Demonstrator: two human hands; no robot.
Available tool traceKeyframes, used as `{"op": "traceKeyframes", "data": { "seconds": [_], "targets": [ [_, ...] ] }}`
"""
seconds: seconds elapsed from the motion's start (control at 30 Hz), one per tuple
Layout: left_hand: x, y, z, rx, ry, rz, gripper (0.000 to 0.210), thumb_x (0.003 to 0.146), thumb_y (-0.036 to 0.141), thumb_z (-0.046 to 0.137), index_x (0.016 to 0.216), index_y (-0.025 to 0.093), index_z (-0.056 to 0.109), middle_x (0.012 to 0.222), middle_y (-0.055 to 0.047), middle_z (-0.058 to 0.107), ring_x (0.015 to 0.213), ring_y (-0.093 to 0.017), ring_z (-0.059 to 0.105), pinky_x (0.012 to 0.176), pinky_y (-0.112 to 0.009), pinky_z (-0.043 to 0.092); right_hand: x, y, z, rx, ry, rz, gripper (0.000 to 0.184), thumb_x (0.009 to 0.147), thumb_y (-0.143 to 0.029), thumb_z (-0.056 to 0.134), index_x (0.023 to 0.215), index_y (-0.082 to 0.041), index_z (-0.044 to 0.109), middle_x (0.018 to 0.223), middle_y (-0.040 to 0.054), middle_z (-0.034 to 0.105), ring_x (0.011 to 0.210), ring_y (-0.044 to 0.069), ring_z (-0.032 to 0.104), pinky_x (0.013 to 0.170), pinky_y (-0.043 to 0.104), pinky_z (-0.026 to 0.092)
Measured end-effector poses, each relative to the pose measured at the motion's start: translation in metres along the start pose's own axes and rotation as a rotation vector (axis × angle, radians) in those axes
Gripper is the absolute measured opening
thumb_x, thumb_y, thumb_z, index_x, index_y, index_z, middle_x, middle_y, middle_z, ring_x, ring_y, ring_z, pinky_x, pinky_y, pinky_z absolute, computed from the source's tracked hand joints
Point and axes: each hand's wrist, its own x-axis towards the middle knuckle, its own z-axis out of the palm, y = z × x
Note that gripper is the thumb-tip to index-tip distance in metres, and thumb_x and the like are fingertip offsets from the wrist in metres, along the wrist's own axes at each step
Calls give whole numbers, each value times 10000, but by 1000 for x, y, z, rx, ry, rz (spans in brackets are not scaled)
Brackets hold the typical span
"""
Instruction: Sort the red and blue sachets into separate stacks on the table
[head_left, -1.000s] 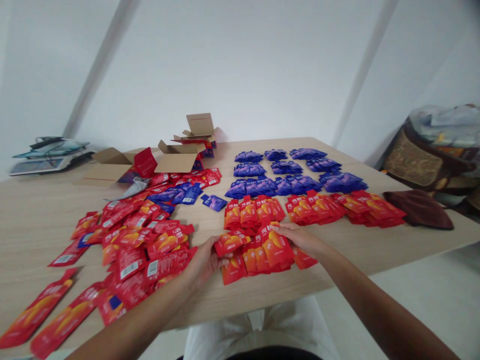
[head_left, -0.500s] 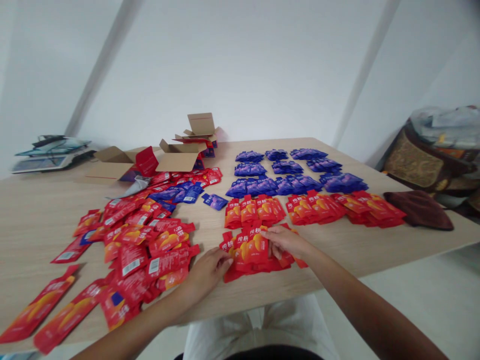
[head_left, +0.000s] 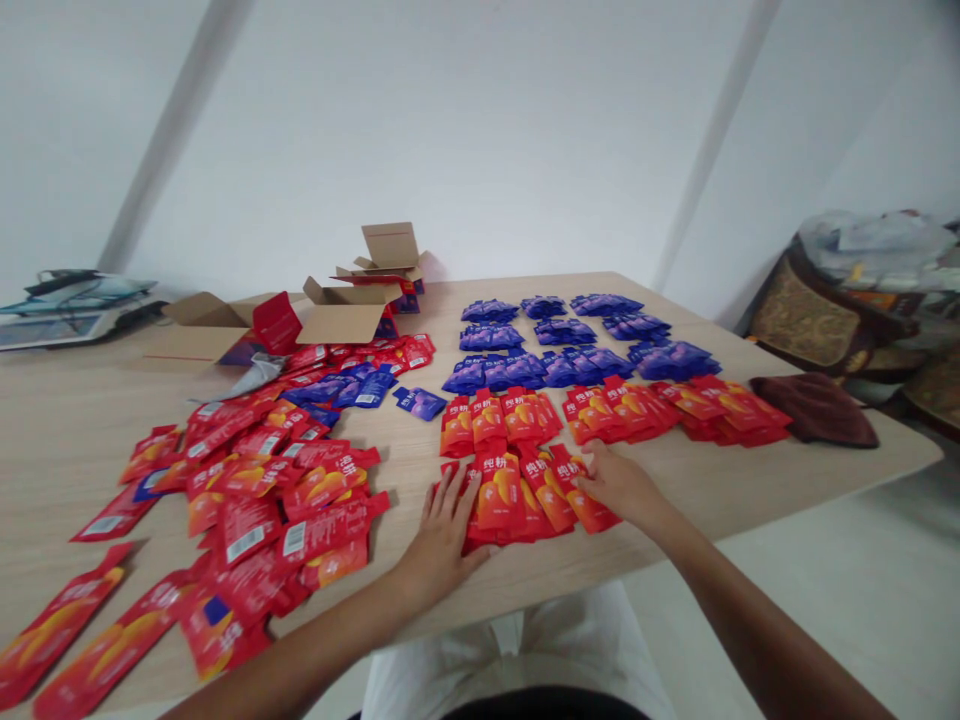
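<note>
A fanned row of red pouches (head_left: pixel 500 495) with orange fruit prints lies overlapping near the table's front edge. My left hand (head_left: pixel 442 535) rests over the row's left end, fingers spread and partly covering the leftmost pouch. At the other end, my right hand (head_left: pixel 622 487) touches the edge of the rightmost pouch (head_left: pixel 581 488) with its fingertips; some of its fingers are hidden. Just behind stand more groups of red pouches (head_left: pixel 534 415), then rows of purple pouches (head_left: pixel 491 370). To the left, a loose heap of red pouches (head_left: pixel 251 530) has a few purple ones mixed in.
Opened cartons (head_left: pixel 341 322) stand behind the heap, with another open carton (head_left: pixel 196 340) to their left. A scale (head_left: pixel 67 325) sits at the far left. A brown cloth (head_left: pixel 814 410) lies at the right, near a patterned chair (head_left: pixel 802 300) piled with bags.
My right hand has let go of the pouch in the middle and moved to the row's right end. My left hand has spread its fingers over the left end. The view has shifted slightly.
</note>
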Motion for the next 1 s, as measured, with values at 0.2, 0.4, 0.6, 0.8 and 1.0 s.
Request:
{"op": "traceKeyframes", "data": {
  "seconds": [0.2,0.4,0.6,0.8,1.0],
  "targets": [
    [5,3,-10,69,11,6,809,788,569,557,1457,258,226,1455,-121,337,1334,-313,276,1075,-539,255,-2,0,2,-78,91,-67,581,761,-384,587,1221,-43,486,1191,228,572,1138,317,530,906,347,405],
    [14,6,-14,107,11,-5,911,692,670,591,1436,236,291,1422,-160,350,1288,-345,319,1038,-572,275,-6,-2,2,-17,19,-48,454,818,-318,504,1201,-76,533,1221,195,582,1094,270,572,919,340,419],
    [16,4,-10,111,-48,26,885,725,671,551,1446,243,265,1483,-140,296,1373,-346,199,1067,-603,211,-18,-15,3,-98,111,-98,636,774,-379,580,1298,-38,462,1276,234,534,1194,328,484,1003,399,365],
    [14,2,-10,76,-51,34,844,752,653,531,1448,260,263,1481,-132,308,1370,-347,221,1070,-614,197,-16,1,10,129,98,-43,557,758,-305,572,1267,-100,477,1228,195,578,1161,302,531,981,391,403],
    [11,1,-8,31,-31,37,865,766,629,535,1470,255,197,1508,-141,243,1383,-341,185,1080,-612,173,3,23,15,620,232,-1,393,809,-337,458,1158,-163,504,1213,129,583,1152,247,542,1005,419,402]
  ]
}}
